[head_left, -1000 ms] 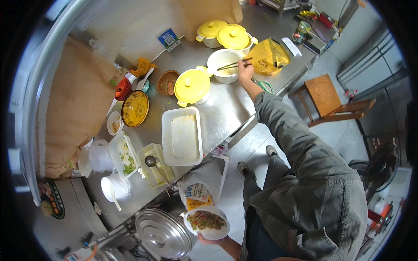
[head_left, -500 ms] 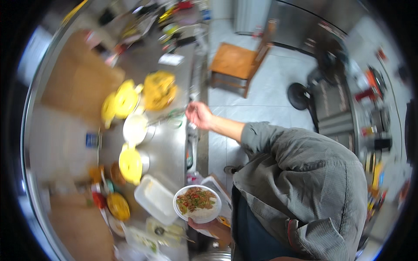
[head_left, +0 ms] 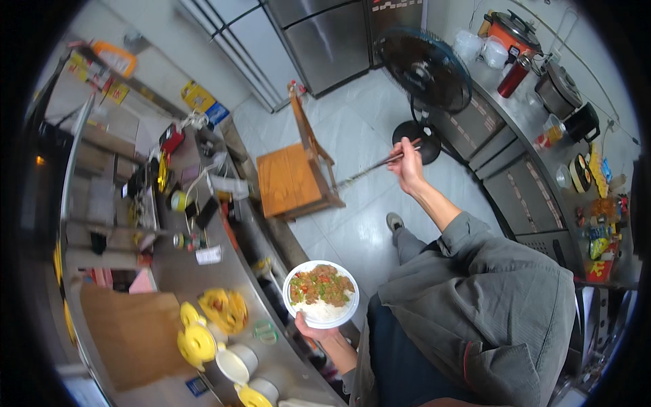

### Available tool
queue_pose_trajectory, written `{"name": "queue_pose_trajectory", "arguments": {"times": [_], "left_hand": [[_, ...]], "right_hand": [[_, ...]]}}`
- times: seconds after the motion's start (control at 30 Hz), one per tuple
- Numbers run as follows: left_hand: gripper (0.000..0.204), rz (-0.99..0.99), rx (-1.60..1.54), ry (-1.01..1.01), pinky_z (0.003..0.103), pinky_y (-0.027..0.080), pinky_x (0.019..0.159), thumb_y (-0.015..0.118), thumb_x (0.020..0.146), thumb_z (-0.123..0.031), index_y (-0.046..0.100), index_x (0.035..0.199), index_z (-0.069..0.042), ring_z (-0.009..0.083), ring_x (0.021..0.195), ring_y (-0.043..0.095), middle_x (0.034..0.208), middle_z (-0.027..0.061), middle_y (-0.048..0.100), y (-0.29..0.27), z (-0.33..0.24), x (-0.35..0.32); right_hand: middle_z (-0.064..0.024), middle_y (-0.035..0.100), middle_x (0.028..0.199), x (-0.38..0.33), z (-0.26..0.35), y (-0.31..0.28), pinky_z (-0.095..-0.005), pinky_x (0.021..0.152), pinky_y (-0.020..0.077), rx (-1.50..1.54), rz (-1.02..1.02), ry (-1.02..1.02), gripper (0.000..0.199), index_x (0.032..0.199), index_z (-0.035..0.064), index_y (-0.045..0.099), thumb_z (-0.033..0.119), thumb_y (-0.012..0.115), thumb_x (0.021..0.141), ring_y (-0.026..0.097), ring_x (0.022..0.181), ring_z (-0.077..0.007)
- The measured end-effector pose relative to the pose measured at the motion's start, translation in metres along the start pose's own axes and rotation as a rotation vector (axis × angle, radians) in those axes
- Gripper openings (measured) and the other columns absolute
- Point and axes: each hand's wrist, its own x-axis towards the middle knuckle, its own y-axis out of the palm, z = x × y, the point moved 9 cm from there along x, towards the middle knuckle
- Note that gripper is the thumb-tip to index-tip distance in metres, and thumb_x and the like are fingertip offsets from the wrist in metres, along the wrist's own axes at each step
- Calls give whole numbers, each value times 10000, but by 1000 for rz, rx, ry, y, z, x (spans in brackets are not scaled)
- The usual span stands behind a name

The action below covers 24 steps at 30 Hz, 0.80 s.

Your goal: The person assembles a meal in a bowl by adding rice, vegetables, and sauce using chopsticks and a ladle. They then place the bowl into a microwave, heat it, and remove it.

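The steel worktop (head_left: pixel 203 278) curves along the person's left, crowded with yellow-lidded pots (head_left: pixel 196 342), white bowls (head_left: pixel 236 363), a brown board (head_left: pixel 132 332) and small clutter, and the plate hangs just off its edge over the pale tiled floor (head_left: pixel 352 224). Ahead stand a wooden chair (head_left: pixel 295 176) and a black floor fan (head_left: pixel 424 71); swinging an arm toward either could knock what is held. The white plate (head_left: pixel 321 294), heaped with rice and a chopped meat-and-vegetable topping, rests on the left hand (head_left: pixel 313 331), whose grip cups it from beneath with the fingers at the near rim. It looks roughly level, but one hand under a loaded plate leaves little margin: a tilt, or a bump against the worktop edge, would likely slide food onto the floor or the grey jacket (head_left: pixel 488 298). The right hand (head_left: pixel 409 165) is raised well away from the plate, its grip clenched on a pair of chopsticks (head_left: pixel 380 165) pointing left; whether anything sits at their tips is too small to tell. A loose pinch there could drop them.
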Motion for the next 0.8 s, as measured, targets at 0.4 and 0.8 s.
{"name": "queue_pose_trajectory", "arguments": {"times": [0.4,0.8], "left_hand": [[664,328,-163,22,494,456,1057,573,849,-394,499,1407,-41,352,1253,552,1393,152,564,38,-13,31],[530,570,-282,-90,462,503,997,546,900,-356,573,1299,-9,328,1107,630,1218,179,651,-101,-24,-32]], "right_hand": [[-160,596,734,-74,-5,102,-414,663,489,-853,323,-634,254,1066,21,595,260,531,1012,619,702,-309],[-158,619,1305,19,-25,-10,-287,689,509,94,558,-207,456,1442,27,472,136,433,1000,603,825,-163]]}}
